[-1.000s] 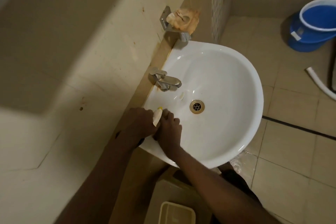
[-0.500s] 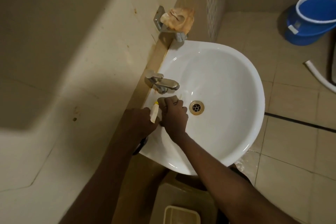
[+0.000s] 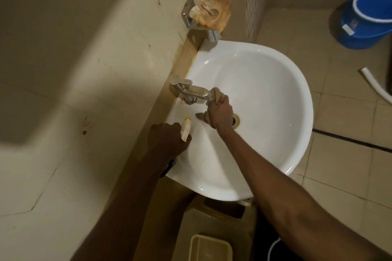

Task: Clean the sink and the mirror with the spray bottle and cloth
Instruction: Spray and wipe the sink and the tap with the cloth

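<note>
Left hand (image 3: 167, 140) at centre frame is gripping the spray bottle (image 3: 185, 128), fingers curled round it, nozzle showing over the sink (image 3: 275, 91) rim. Just beyond, right hand (image 3: 219, 112) is clutching the cloth (image 3: 215, 94), pressing it against the tap (image 3: 191, 91) spout near the drain (image 3: 235, 120). Basin is looking white and glossy; tap wiping is underway. Mirror is not showing, so likely still to do. Blue bucket (image 3: 364, 27) is sitting upper right.
</note>
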